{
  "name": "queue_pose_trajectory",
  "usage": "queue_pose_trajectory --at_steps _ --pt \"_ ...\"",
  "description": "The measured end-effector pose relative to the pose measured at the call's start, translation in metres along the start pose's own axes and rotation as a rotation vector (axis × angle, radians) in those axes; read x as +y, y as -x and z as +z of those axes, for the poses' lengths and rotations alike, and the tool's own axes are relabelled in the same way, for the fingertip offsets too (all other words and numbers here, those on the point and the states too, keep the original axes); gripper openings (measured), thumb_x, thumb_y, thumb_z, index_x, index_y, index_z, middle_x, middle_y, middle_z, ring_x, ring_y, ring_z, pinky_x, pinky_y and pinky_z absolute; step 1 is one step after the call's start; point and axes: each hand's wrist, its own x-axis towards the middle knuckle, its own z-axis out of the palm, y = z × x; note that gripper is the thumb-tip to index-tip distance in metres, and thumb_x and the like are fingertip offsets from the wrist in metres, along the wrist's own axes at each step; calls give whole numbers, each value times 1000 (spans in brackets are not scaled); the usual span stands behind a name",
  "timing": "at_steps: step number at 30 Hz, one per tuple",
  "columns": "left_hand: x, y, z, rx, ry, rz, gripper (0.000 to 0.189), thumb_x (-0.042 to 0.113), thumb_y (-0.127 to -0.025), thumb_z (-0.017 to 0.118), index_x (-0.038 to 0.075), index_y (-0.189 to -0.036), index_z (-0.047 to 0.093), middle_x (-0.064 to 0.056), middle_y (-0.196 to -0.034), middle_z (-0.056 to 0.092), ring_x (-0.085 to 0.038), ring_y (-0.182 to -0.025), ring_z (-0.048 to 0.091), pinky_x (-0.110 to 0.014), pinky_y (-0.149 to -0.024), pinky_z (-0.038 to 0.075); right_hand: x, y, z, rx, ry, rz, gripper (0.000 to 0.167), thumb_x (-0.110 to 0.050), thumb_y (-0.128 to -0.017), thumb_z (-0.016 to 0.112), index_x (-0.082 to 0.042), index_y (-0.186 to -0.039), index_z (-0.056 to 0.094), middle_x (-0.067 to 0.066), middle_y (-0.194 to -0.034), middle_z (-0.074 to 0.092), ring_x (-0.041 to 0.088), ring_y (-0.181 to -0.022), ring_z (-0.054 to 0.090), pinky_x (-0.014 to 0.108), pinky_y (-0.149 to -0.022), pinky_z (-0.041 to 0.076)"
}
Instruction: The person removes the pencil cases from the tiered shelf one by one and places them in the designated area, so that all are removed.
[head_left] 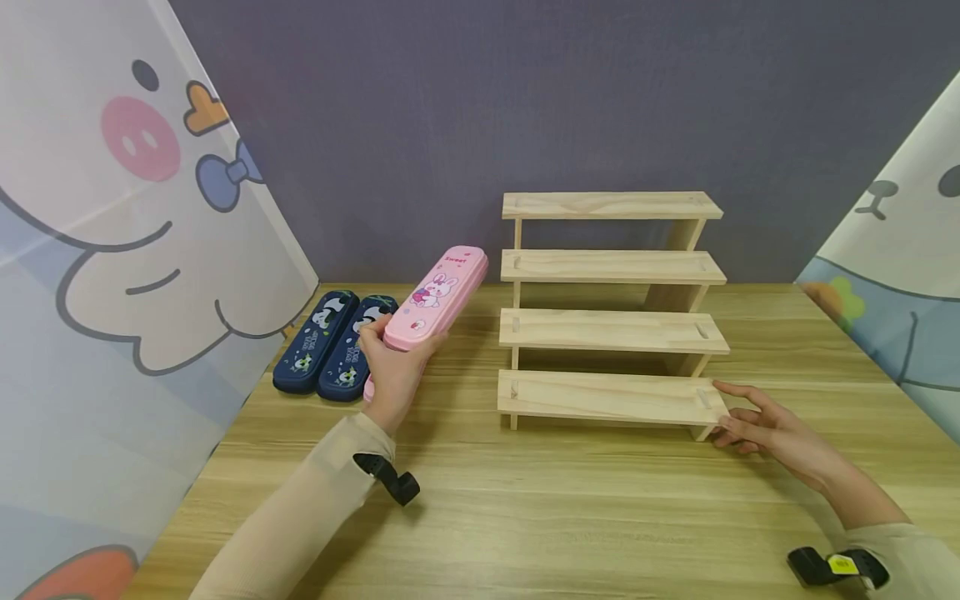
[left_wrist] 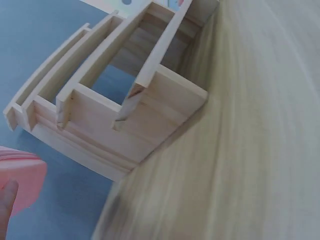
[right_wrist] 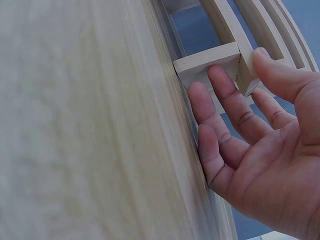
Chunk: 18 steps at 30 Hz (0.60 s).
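My left hand [head_left: 397, 367] grips a pink pencil case [head_left: 437, 296] with a bunny print by its near end, holding it tilted to the left of the shelf. In the left wrist view, the pink case [left_wrist: 25, 177] and a fingertip show at the left edge. Beside the left wrist, a bit of pink [head_left: 368, 389] peeks out, mostly hidden. A four-tier wooden shelf [head_left: 600, 396] stands on the table. At the right end of its lowest board, my right hand [head_left: 776, 433] holds the corner, thumb at the front edge and fingers around the side.
Two dark blue pencil cases with panda prints, one farther left [head_left: 313, 342] and one nearer my hand [head_left: 352, 354], lie side by side on the wooden table [head_left: 570, 508]. A grey panel [head_left: 600, 100] rises behind the shelf. Cartoon-printed sheets [head_left: 150, 250] border both sides.
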Motion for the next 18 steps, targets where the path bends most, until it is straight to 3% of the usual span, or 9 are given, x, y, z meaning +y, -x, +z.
queue_pose_trajectory --at_steps 8,18 --pt "-9 7 -6 -21 -126 -37 84 12 -67 91 0 -130 37 -18 -135 31 -28 -126 35 -34 -107 31 0 0 0 -5 -10 5 62 0 -106 40 -47 -145 36 -4 -106 70 15 -91 69 29 -73 56" --pt "-21 12 -8 -49 -175 -26 80 5 -64 90 -1 -126 40 -21 -129 34 -33 -124 34 -37 -106 30 -1 -1 1 0 -20 12 61 0 -106 41 -47 -145 37 -5 -105 70 14 -91 69 28 -72 55"
